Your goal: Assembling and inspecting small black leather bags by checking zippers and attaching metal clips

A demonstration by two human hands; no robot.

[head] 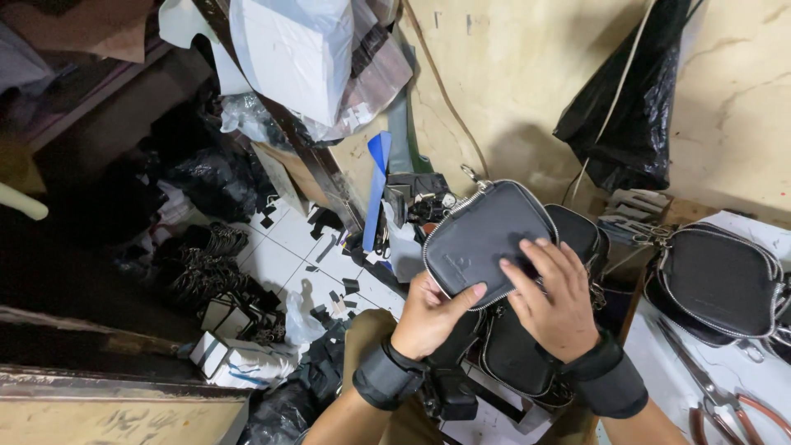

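1. The left hand (430, 317) grips the lower left edge of a small black zippered bag (486, 241). Its thumb lies across the front panel and its fingers curl shut behind the rim, so the hand is clamped on the bag.
2. Just right of that grip, the bag is held up in front of the person, tilted, with its silver zipper (451, 216) running around the edge and a metal ring at the top corner.
3. The right hand (556, 301) rests on the bag's right side with fingers spread and flat on the panel. It presses but does not close around anything.
4. Judging from this, the step in hand is steadying and checking the panel or its zipper line; a further move would call for the left grip to stay firm while the right fingers slide along the edge.
5. Behind the hands a second black bag (577, 231) sits touching the held one.
6. Well to the right of both hands, another finished bag (718, 280) lies on the white work surface (659, 363), with pliers (725, 404) near it.
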